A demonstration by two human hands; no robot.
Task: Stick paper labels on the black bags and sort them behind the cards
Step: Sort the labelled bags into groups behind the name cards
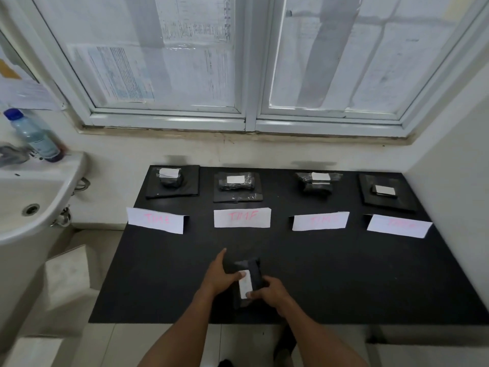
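Black bag at front-middle of table, held in both hands. Left hand grips its left edge, thumb pressed on top of white label, forefinger straight. Right hand pinches near end, thumb on label. Four cards stand well beyond, labelled bags behind them.

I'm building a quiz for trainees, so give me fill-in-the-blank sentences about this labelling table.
1. ___ white cards sit in a row on the table.
2. The left hand and right hand hold a black bag bearing a ___ label.
3. The bottle on the sink has a ___ cap.
Missing words: four; white; blue.
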